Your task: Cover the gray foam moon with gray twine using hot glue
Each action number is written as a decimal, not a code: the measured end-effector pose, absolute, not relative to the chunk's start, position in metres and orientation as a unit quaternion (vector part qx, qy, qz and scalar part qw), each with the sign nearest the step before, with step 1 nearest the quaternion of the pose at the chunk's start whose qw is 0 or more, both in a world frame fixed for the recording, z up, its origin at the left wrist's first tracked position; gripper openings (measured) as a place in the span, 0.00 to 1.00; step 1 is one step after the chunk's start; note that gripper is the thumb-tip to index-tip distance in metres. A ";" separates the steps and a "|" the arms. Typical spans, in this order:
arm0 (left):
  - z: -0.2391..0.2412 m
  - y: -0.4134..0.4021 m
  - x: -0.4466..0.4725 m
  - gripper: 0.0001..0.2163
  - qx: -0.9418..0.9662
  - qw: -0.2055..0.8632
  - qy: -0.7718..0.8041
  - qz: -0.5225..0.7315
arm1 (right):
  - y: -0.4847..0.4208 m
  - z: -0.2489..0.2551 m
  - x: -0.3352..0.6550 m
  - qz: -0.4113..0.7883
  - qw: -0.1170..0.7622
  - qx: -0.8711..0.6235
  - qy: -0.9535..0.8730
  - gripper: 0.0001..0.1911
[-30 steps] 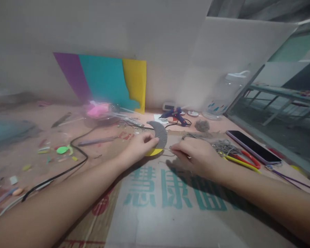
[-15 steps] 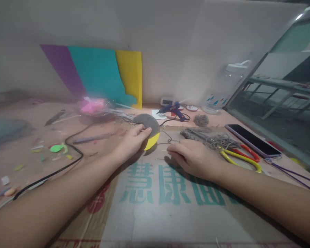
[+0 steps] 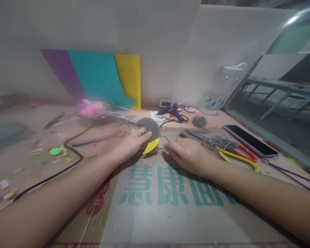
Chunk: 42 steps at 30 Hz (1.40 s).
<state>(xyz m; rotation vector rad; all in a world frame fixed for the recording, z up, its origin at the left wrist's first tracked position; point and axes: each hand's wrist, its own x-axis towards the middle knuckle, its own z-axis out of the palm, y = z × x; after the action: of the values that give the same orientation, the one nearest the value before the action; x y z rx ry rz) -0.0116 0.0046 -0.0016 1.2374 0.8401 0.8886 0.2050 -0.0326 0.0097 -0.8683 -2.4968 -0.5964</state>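
My left hand (image 3: pixel 131 144) grips a round yellow disc (image 3: pixel 151 133) that is mostly wrapped in grey string, holding it tilted up over the cardboard sheet (image 3: pixel 167 203). Only a yellow crescent shows at the disc's lower right. My right hand (image 3: pixel 188 154) lies just right of the disc, fingers pinched on the thin grey string (image 3: pixel 166 138) that runs from it. Both forearms rest on the cardboard.
A loose heap of grey string (image 3: pixel 214 140), red and yellow scissors (image 3: pixel 237 156) and a phone (image 3: pixel 250 139) lie to the right. A blue glue gun (image 3: pixel 172 112) and coloured foam sheets (image 3: pixel 103 81) stand at the back. A black cable (image 3: pixel 67 151) and scraps lie left.
The left hand turned the disc, so more of its grey face shows. The right hand moved closer to the disc with the string. The view shifted slightly.
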 end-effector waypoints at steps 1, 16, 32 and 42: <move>-0.002 0.004 -0.012 0.11 0.567 0.611 0.385 0.397 | -0.034 0.011 0.206 -0.207 0.220 -0.315 -0.900 0.13; -0.001 0.001 -0.011 0.15 0.713 0.379 0.470 0.357 | -0.036 0.012 0.207 -0.094 0.255 -0.366 -0.890 0.11; 0.004 0.000 -0.010 0.14 0.755 0.356 0.443 0.329 | -0.033 0.013 0.203 0.048 0.294 -0.400 -0.867 0.06; 0.002 0.000 -0.012 0.13 0.739 0.387 0.437 0.337 | -0.026 0.011 0.208 0.173 0.315 -0.477 -0.802 0.05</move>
<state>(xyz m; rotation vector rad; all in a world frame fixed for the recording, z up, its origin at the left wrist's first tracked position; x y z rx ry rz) -0.0119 0.0002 0.0024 1.8796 1.1110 0.8577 0.2083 -0.0263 0.0108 -1.2567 -2.1125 0.4564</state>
